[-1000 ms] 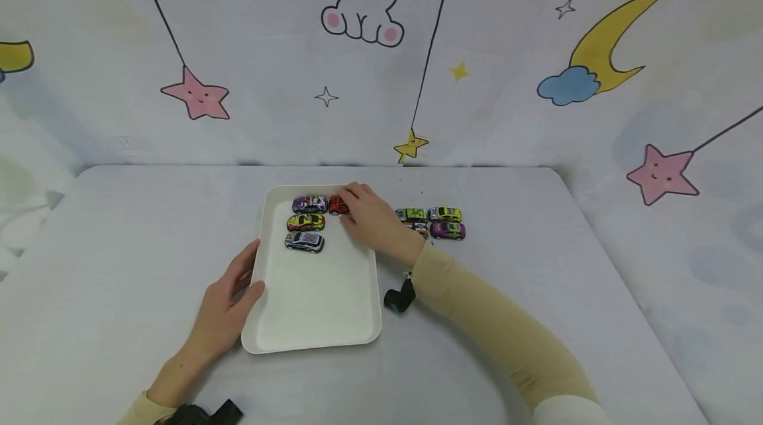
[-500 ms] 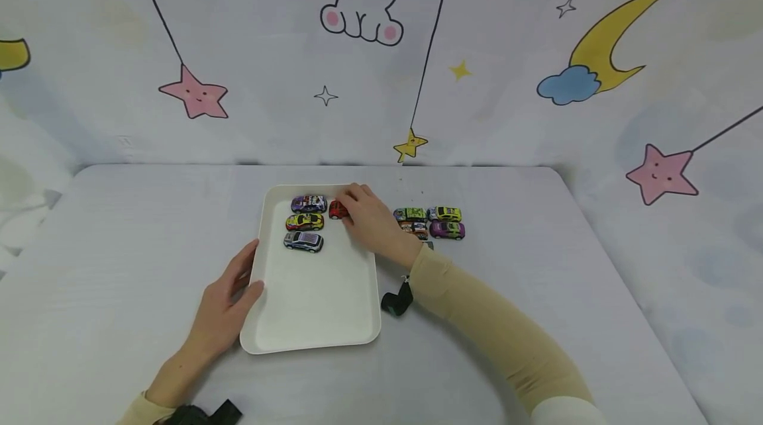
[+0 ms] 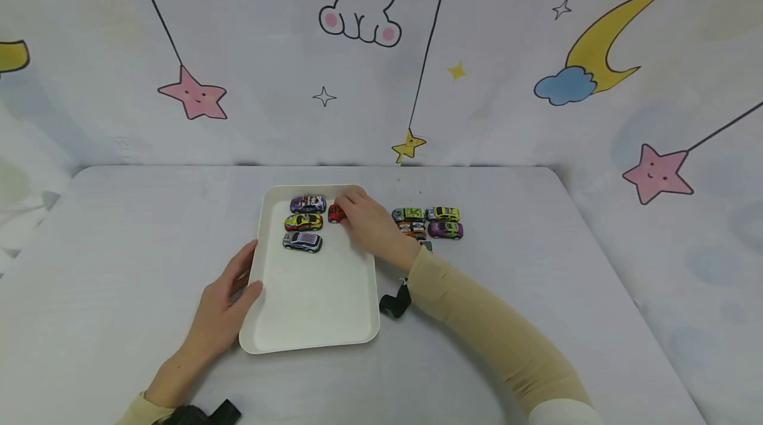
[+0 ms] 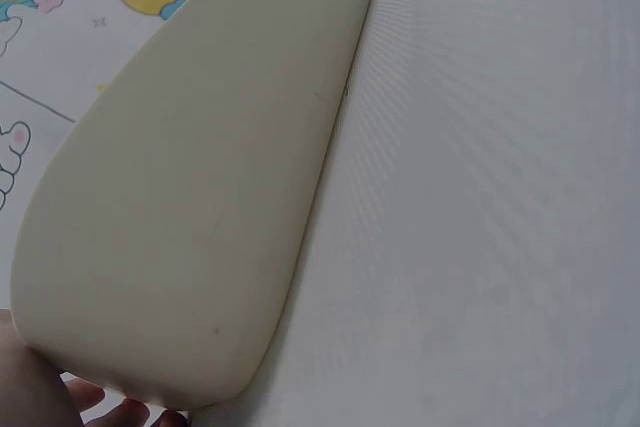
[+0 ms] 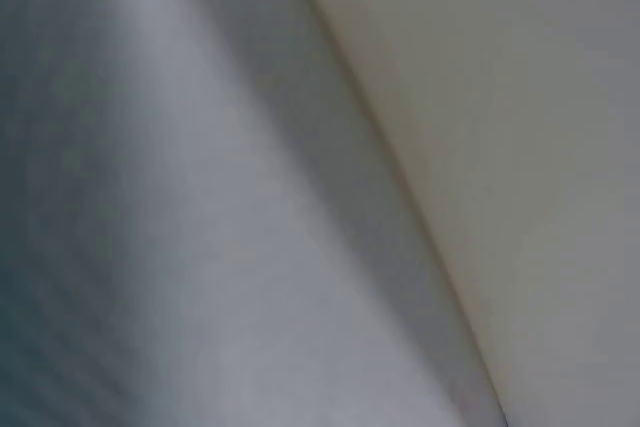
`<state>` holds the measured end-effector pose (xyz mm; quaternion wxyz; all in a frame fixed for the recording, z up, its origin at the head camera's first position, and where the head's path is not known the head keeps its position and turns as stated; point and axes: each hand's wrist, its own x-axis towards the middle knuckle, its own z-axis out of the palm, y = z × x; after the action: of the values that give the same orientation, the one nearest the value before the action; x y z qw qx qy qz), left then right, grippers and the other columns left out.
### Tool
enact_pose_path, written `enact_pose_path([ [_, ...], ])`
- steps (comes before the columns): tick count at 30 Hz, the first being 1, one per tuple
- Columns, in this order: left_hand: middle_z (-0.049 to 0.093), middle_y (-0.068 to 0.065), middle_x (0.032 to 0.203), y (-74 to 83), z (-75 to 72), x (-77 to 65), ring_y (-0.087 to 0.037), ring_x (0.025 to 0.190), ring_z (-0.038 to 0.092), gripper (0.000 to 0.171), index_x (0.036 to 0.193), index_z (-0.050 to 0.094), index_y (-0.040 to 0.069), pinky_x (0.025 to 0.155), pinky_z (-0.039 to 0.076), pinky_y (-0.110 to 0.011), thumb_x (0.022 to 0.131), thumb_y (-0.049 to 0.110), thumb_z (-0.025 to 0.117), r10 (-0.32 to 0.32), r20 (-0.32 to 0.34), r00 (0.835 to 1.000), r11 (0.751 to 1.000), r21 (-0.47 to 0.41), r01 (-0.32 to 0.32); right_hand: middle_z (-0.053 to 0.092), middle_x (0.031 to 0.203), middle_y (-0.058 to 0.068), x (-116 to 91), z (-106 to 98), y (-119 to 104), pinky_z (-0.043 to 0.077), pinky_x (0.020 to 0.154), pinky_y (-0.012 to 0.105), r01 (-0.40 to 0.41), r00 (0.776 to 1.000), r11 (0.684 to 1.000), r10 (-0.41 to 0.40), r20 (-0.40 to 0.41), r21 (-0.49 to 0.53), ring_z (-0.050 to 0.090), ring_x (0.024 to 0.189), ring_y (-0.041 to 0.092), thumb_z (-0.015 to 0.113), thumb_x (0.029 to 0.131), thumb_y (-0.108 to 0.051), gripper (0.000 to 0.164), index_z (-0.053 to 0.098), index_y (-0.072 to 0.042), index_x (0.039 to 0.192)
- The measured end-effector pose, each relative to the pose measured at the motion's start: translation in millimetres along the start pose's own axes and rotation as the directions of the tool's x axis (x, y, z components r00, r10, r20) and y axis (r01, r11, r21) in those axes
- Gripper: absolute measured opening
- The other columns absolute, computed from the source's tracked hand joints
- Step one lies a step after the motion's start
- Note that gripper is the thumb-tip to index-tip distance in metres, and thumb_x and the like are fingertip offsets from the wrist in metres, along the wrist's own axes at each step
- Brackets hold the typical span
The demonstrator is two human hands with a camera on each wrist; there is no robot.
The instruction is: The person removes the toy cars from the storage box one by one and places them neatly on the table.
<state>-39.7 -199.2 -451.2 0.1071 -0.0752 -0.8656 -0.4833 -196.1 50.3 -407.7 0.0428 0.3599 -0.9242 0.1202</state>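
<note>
While the tray (image 3: 316,299) is steadied: its left rim is clasped by the left hand (image 3: 218,309), with the thumb laid over the edge and the fingers along the outer wall.
Red car (image 3: 334,214): held at the far end of the tray, beside three parked cars; its right part is covered by the fingers, and whether its wheels are on the tray floor cannot be told.
Right hand (image 3: 372,226): clamped, as far as is shown, on the red car; no hand is shown in the right wrist view.
Parked cars: a column is formed by the purple car (image 3: 308,204), the yellow-and-red car (image 3: 303,222) and the silver car (image 3: 302,241), the last slightly skewed.
Cars on the table (image 3: 507,292): a green car (image 3: 408,214), a yellow car (image 3: 443,214), an orange car (image 3: 414,230) and a purple-and-green car (image 3: 446,230) are grouped right of the tray; another is mostly hidden by the wrist.
Placing: the step is judged to be the setting of the red car, best lowered flat and squared with one neighbouring row.
Release: the fingers are best opened upward, so that neither neighbour is nudged.
</note>
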Motion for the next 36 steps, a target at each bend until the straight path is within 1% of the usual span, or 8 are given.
enact_pose_path([
  [9, 0.047, -0.02, 0.151, -0.4, 0.4, 0.2, -0.043, 0.125, 0.056, 0.064, 0.157, 0.034, 0.014, 0.096, 0.034, 0.0, 0.098, 0.004, 0.057, -0.002, 0.003, 1.0, 1.0, 0.002, 0.002, 0.058, 0.132, 0.009, -5, 5, 4, 0.046, 0.108, 0.032, 0.004, 0.997, 0.993, 0.005, -0.082, 0.115, 0.053, 0.127, 0.022, 0.064, 0.098, -0.011, 0.034, 0.061, -0.005, 0.131],
  [15, 0.048, -0.02, 0.15, -0.1, -0.3, 0.9, -0.044, 0.124, 0.056, 0.064, 0.157, 0.034, 0.015, 0.096, 0.034, 0.001, 0.098, 0.004, 0.057, 0.001, -0.004, 1.0, 1.0, 0.004, -0.001, 0.061, 0.126, 0.011, -6, 8, 6, 0.049, 0.103, 0.036, 0.055, 0.988, 0.987, -0.032, -0.154, 0.149, 0.056, 0.122, 0.024, 0.066, 0.097, -0.012, 0.031, 0.063, -0.005, 0.127],
  [20, 0.048, -0.021, 0.15, 0.2, -0.3, 0.1, -0.044, 0.124, 0.057, 0.064, 0.156, 0.034, 0.015, 0.096, 0.035, 0.0, 0.098, 0.003, 0.057, 0.001, 0.004, 1.0, 1.0, 0.001, -0.001, 0.063, 0.125, 0.01, -11, 9, 8, 0.049, 0.103, 0.036, 0.111, 0.97, 0.977, -0.067, -0.234, 0.184, 0.057, 0.122, 0.024, 0.068, 0.095, -0.013, 0.033, 0.065, -0.005, 0.127],
  [24, 0.048, -0.021, 0.149, 0.9, -0.7, -0.9, -0.044, 0.122, 0.058, 0.064, 0.156, 0.035, 0.015, 0.096, 0.035, 0.0, 0.097, 0.002, 0.057, -0.001, 0.007, 1.0, 1.0, -0.007, 0.001, 0.065, 0.123, 0.011, -20, 8, 7, 0.051, 0.1, 0.035, 0.177, 0.947, 0.953, -0.098, -0.306, 0.244, 0.059, 0.119, 0.023, 0.071, 0.093, -0.013, 0.035, 0.066, -0.004, 0.127],
  [27, 0.049, -0.021, 0.149, 1.1, -1.0, -1.1, -0.044, 0.121, 0.058, 0.065, 0.156, 0.035, 0.016, 0.095, 0.036, 0.0, 0.097, 0.002, 0.057, 0.003, 0.002, 1.0, 1.0, -0.008, -0.003, 0.065, 0.122, 0.011, -26, 8, 6, 0.053, 0.096, 0.033, 0.231, 0.921, 0.936, -0.122, -0.371, 0.265, 0.06, 0.116, 0.022, 0.071, 0.092, -0.012, 0.036, 0.066, -0.004, 0.127],
  [30, 0.049, -0.021, 0.149, 0.5, -0.6, -0.5, -0.044, 0.12, 0.059, 0.065, 0.156, 0.035, 0.016, 0.096, 0.036, -0.001, 0.097, 0.001, 0.057, 0.012, -0.002, 1.0, 1.0, -0.007, -0.012, 0.065, 0.122, 0.011, -33, 8, 6, 0.054, 0.092, 0.032, 0.276, 0.887, 0.925, -0.14, -0.44, 0.262, 0.061, 0.114, 0.022, 0.073, 0.091, -0.011, 0.037, 0.066, -0.003, 0.126],
  [33, 0.049, -0.02, 0.149, -0.2, 0.1, 0.1, -0.043, 0.121, 0.058, 0.065, 0.156, 0.036, 0.016, 0.097, 0.036, -0.001, 0.097, 0.001, 0.057, 0.019, -0.003, 1.0, 1.0, -0.008, -0.019, 0.065, 0.122, 0.011, -40, 10, 7, 0.055, 0.089, 0.031, 0.303, 0.857, 0.922, -0.152, -0.492, 0.242, 0.061, 0.112, 0.022, 0.074, 0.089, -0.009, 0.037, 0.067, -0.003, 0.125],
  [36, 0.05, -0.021, 0.148, -0.5, 0.6, 0.9, -0.043, 0.121, 0.058, 0.065, 0.156, 0.036, 0.015, 0.098, 0.036, -0.001, 0.096, 0.0, 0.058, 0.022, -0.007, 1.0, 1.0, -0.009, -0.022, 0.065, 0.123, 0.012, -48, 9, 10, 0.055, 0.091, 0.032, 0.314, 0.834, 0.921, -0.152, -0.531, 0.229, 0.061, 0.113, 0.023, 0.075, 0.088, -0.007, 0.038, 0.067, -0.003, 0.125],
])
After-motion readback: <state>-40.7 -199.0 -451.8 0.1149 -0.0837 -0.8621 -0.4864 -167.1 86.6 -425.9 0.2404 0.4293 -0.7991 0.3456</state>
